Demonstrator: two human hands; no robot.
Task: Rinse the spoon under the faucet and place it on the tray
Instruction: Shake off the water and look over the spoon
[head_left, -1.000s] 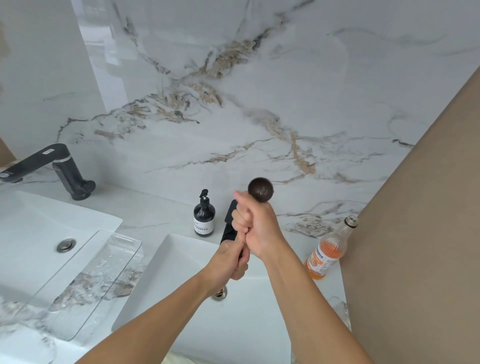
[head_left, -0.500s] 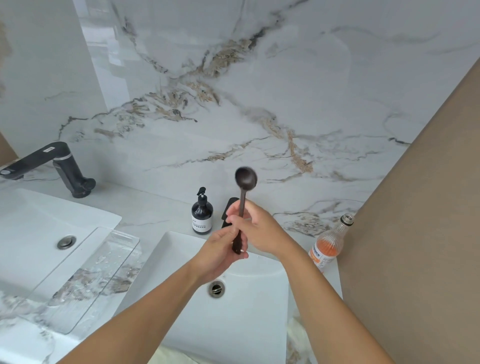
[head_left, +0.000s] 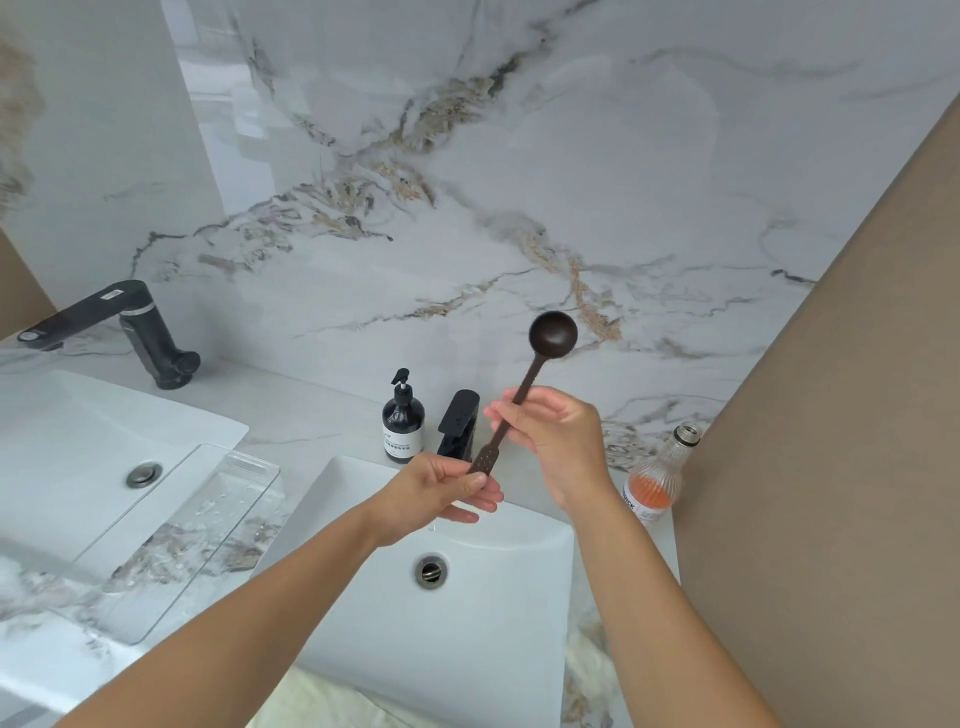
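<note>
- Over the near-right sink (head_left: 363, 613), I see both bare hands up in the air holding a dark spoon (head_left: 524, 395) between them
- Left hand (head_left: 431, 493): thumb and fingers pinched shut on the flat dotted handle end, low and nearer me
- Right hand (head_left: 556, 441): fingers curled loosely round the mid-shaft, thumb side hidden; touching the shaft, grip looks light
- Spoon tilted, round bowl up and far-right against the marble wall (head_left: 571, 156), handle end down-left; bowl faces me
- Black faucet (head_left: 457, 423) just behind the hands at the far rim of that sink; can't tell if water is running
- Drain (head_left: 431, 570) in the sink floor, below the hands
- Clear tray (head_left: 208, 519) lies to the left, bridging counter and edge of the left sink (head_left: 67, 457), droplets on it, well apart from the spoon
- Dark pump bottle (head_left: 402, 421) just left of the faucet
- Ribbed glass bottle (head_left: 657, 478) with orange liquid, uncapped, right of the right hand, near the tan wall (head_left: 831, 467)
- Second black faucet (head_left: 130, 332) far left
</note>
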